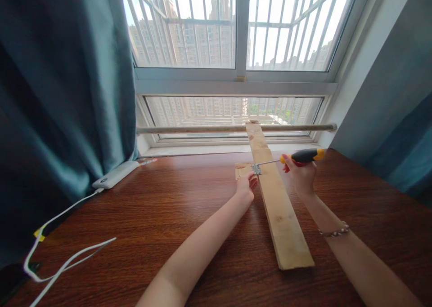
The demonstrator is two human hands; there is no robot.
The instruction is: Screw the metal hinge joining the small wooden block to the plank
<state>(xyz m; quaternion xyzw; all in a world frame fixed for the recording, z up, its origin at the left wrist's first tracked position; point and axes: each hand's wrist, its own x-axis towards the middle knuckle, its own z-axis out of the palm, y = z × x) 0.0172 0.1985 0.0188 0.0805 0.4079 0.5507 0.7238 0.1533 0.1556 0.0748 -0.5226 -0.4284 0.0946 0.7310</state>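
Observation:
A long wooden board (pixel 281 208) lies lengthwise on the table, its far end near the metal rail. Against its left edge sits a short wooden piece (pixel 240 171). A silver metal hinge (pixel 256 169) spans the joint between them. My left hand (pixel 247 189) is closed, its fingertips pressed at the hinge's lower left edge; the other fingers curl beside the board. My right hand (pixel 300 174) grips the front of a screwdriver (pixel 307 155) with a black and yellow handle. The screwdriver's shaft points left, almost level, its tip at the hinge.
The brown wood-grain table (pixel 189 185) reaches to the window sill. A metal rail (pixel 192 129) crosses in front of the window. At the left lie a white power strip (pixel 116 174) and a white cable (pixel 67 264), beside a dark blue curtain (pixel 67 73).

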